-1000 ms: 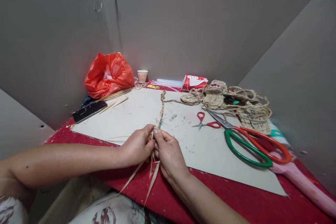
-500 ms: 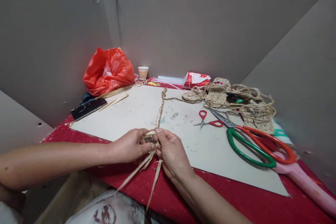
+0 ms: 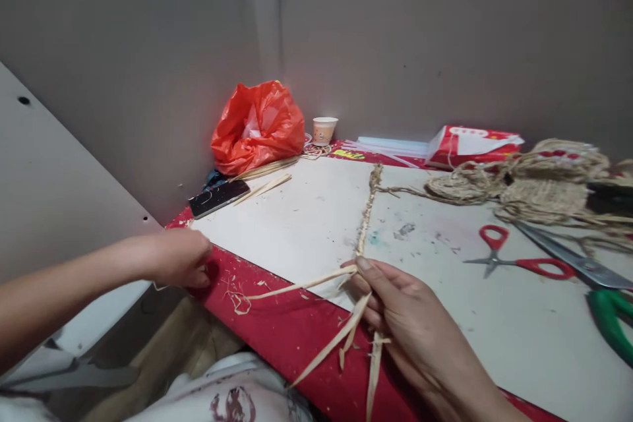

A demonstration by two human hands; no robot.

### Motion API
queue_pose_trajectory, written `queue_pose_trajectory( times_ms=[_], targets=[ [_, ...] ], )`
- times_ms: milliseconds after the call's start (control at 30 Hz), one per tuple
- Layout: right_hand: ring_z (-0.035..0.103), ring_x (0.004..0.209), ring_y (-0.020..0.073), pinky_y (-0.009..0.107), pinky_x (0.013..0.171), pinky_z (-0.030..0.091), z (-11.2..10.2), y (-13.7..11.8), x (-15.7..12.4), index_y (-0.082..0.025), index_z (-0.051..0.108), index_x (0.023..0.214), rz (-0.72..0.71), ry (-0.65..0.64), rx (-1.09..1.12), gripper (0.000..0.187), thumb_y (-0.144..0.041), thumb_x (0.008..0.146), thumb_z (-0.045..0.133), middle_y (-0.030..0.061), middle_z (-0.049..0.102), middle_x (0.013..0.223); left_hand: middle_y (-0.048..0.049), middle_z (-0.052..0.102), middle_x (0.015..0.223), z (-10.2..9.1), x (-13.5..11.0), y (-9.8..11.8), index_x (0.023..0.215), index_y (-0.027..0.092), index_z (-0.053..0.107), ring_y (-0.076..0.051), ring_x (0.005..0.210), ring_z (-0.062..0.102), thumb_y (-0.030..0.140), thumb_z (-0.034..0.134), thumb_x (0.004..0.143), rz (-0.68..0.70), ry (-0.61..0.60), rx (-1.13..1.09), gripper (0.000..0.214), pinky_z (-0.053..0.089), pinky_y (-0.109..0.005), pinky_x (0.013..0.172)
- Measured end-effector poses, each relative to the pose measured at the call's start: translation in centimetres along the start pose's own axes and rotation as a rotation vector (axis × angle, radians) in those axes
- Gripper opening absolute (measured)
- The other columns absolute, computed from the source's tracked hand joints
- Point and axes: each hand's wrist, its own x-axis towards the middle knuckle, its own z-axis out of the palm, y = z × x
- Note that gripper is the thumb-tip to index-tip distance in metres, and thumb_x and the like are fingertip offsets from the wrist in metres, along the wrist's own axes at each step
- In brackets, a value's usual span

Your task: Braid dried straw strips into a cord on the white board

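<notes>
A braided straw cord [image 3: 367, 217] runs down the white board. My right hand [image 3: 400, 310] pinches its near end between thumb and fingers. Loose flat straw strands [image 3: 331, 356] fan out from that grip, one reaching left and others hanging down over the red table edge. My left hand [image 3: 180, 260] is off to the left, away from the cord, above the table's front edge. Its fingers are curled inward, and what they hold, if anything, is hidden. A thin wisp shows just below that hand. Some tangled fibres [image 3: 241, 303] lie between the two hands.
Small red-handled scissors [image 3: 494, 260] and large shears [image 3: 588, 270] lie at right, below woven straw pieces [image 3: 544, 178]. A red tissue pack [image 3: 469, 145], paper cup [image 3: 324, 130], red plastic bag [image 3: 260, 128], phone [image 3: 220, 198] and spare straw strips [image 3: 264, 188] line the back and left.
My left hand has let go of the strands and moved left, away from the cord. My right hand keeps its pinch. The view has swung left.
</notes>
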Motion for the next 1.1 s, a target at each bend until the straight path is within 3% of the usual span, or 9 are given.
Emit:
queue_pose_trajectory(
  times_ms=[167, 300, 433, 500, 567, 667, 733, 900, 1100],
  targets=[
    [0.025, 0.039, 0.0019, 0.013, 0.032, 0.019, -0.2, 0.0, 0.1, -0.014, 0.064, 0.067, 0.022, 0.027, -0.013, 0.036, -0.042, 0.054, 0.082, -0.0069, 0.039, 0.05, -0.0031, 0.059, 0.06, 2.8, 0.4, -1.8, 0.061, 0.018, 0.059, -0.011, 0.05, 0.043, 0.014, 0.047, 0.068, 0.062, 0.012, -0.062, 0.015, 0.028, -0.023, 0.049],
    [0.022, 0.039, 0.0014, 0.013, 0.033, 0.016, 0.0, -0.1, 0.1, -0.013, 0.063, 0.067, 0.01, 0.002, -0.01, 0.035, -0.041, 0.057, 0.081, -0.0072, 0.038, 0.051, -0.0059, 0.062, 0.065, 0.8, 2.7, -1.5, 0.081, 0.017, 0.066, -0.013, 0.054, 0.048, 0.017, 0.045, 0.075, 0.029, 0.34, -0.036, 0.021, 0.032, -0.024, 0.054],
    [0.017, 0.04, 0.0018, 0.014, 0.035, 0.013, 0.1, -0.2, 0.0, -0.014, 0.057, 0.062, -0.049, -0.065, 0.001, 0.036, -0.044, 0.063, 0.078, -0.0091, 0.033, 0.05, -0.0129, 0.066, 0.092, -1.5, 5.2, 2.1, 0.122, 0.013, 0.052, -0.019, 0.075, 0.059, 0.023, 0.05, 0.077, 0.137, 0.606, -0.288, 0.046, 0.041, -0.027, 0.068],
    [0.018, 0.041, 0.0028, 0.015, 0.037, 0.013, 0.1, -0.2, 0.1, -0.014, 0.058, 0.065, -0.083, -0.08, -0.026, 0.034, -0.044, 0.067, 0.074, -0.0093, 0.032, 0.05, -0.0124, 0.065, 0.103, -1.6, 6.4, 5.2, 0.125, 0.012, 0.049, -0.017, 0.079, 0.06, 0.029, 0.05, 0.079, 0.345, 0.511, -0.635, 0.049, 0.043, -0.026, 0.071],
    [0.018, 0.041, 0.0035, 0.016, 0.037, 0.013, 0.0, -0.1, 0.3, -0.015, 0.058, 0.066, -0.116, -0.086, -0.067, 0.033, -0.044, 0.07, 0.071, -0.0096, 0.031, 0.049, -0.0105, 0.065, 0.1, -1.2, 7.5, 8.5, 0.128, 0.012, 0.042, -0.014, 0.071, 0.06, 0.032, 0.052, 0.077, 0.489, 0.197, -0.999, 0.056, 0.045, -0.025, 0.064],
    [0.024, 0.039, 0.0054, 0.018, 0.039, 0.019, -0.2, 0.0, 0.3, -0.017, 0.056, 0.065, -0.159, -0.114, -0.145, 0.034, -0.047, 0.076, 0.065, -0.0082, 0.037, 0.046, -0.0039, 0.064, 0.07, -0.3, 8.9, 12.4, 0.113, 0.012, 0.047, -0.012, 0.051, 0.054, 0.025, 0.057, 0.066, 0.461, -0.334, -1.271, 0.05, 0.039, -0.022, 0.049],
    [0.032, 0.041, 0.0076, 0.02, 0.041, 0.025, -0.4, -0.1, 0.3, -0.017, 0.056, 0.066, -0.193, -0.111, -0.229, 0.035, -0.049, 0.079, 0.06, -0.0052, 0.044, 0.049, 0.0, 0.059, 0.056, 0.2, 9.7, 13.7, 0.093, 0.013, 0.053, -0.008, 0.04, 0.045, 0.021, 0.056, 0.06, 0.41, -0.509, -1.374, 0.034, 0.03, -0.018, 0.04],
    [0.029, 0.047, 0.0079, 0.02, 0.043, 0.022, -1.3, -0.2, 0.4, -0.016, 0.055, 0.064, -0.187, -0.032, -0.297, 0.034, -0.046, 0.077, 0.064, -0.0041, 0.043, 0.054, 0.0102, 0.032, 0.039, 1.0, 11.0, 14.2, 0.064, 0.019, 0.046, -0.003, 0.032, 0.016, 0.022, 0.052, 0.06, 0.4, -0.463, -1.483, 0.008, 0.007, -0.018, 0.034],
    [0.026, 0.047, 0.0069, 0.019, 0.045, 0.02, -1.8, -0.6, 0.1, -0.015, 0.052, 0.06, -0.037, -0.03, -0.258, 0.033, -0.04, 0.073, 0.07, -0.006, 0.039, 0.052, 0.0104, 0.03, 0.038, 1.7, 11.3, 13.9, 0.066, 0.018, 0.049, -0.005, 0.034, 0.017, 0.019, 0.047, 0.061, 0.393, -0.315, -1.452, 0.006, 0.011, -0.02, 0.037]
  ],
)
